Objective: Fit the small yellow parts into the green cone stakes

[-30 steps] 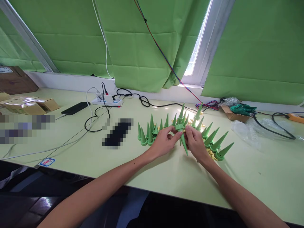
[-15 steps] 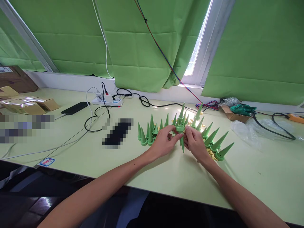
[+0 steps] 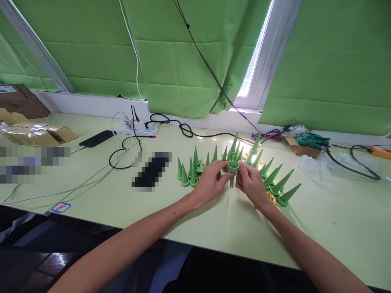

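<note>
A green cone piece (image 3: 233,167) is held up between my hands, its round hollow end facing me and its point directed down. My left hand (image 3: 211,179) grips its left side with thumb and fingers. At its right side, the fingers of my right hand (image 3: 251,182) are pinched together; whether they hold a small part is hidden. Several green cones (image 3: 184,177) stand on the table left of and behind my hands. More cones (image 3: 282,183) lean to the right, with small yellow pieces (image 3: 271,197) beside them.
A power strip (image 3: 139,131) with black and white cables lies at the back. Cardboard boxes (image 3: 36,136) and a black device (image 3: 97,138) are on the left. An open carton (image 3: 302,147) and clear plastic bags (image 3: 317,171) lie at the right.
The held green cone has tilted, so its hollow round end now shows and less of its point is visible below. Both hands have stayed in nearly the same place.
</note>
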A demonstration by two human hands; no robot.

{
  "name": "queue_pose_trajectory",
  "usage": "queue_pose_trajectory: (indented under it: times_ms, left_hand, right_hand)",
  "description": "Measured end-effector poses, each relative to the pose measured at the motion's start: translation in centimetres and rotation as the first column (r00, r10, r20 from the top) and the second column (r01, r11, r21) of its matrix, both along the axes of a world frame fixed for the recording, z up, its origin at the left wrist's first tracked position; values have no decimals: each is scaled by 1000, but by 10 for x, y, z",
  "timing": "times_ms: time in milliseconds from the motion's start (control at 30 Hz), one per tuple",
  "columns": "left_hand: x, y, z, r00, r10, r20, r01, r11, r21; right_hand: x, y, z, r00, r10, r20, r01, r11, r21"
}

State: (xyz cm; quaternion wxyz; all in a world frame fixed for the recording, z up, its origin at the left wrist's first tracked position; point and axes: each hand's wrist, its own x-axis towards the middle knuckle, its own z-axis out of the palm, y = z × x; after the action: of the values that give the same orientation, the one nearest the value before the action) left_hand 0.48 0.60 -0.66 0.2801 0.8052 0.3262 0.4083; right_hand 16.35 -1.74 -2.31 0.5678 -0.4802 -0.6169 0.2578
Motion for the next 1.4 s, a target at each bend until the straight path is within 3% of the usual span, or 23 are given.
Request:
queue_pose_trajectory:
  times_ms: [300,700,867,1033,1167,1300,1400]
  left_hand:
    - [-1,0,-2,999,-9,-52,16,990,140]
    - [-3,3,-7,999,-10,-53,25,958,287]
    - [-2,2,-9,999,-2,-48,17,949,314]
    - [1,-3,-4,1000,-14,-11,16,982,188]
    - [3,-7,1,999,-13,34,14,1000,-7]
    - [4,-7,4,994,-39,100,58,977,-204]
    - [4,-4,6,980,-82,181,144,921,-362]
  right_hand:
    - [0,-2,1,996,-22,-81,18,999,-46]
    - [-4,-3,7,926,82,-367,-135,983,-121]
    - [-6,-3,7,914,72,-398,-141,979,-146]
    - [-9,-5,8,922,55,-384,-106,988,-113]
    - [-8,-7,8,941,14,-339,-44,996,-83]
    - [-8,-8,9,950,-1,-314,-10,999,-35]
    - [-8,-8,11,948,12,-317,-18,1000,-15]
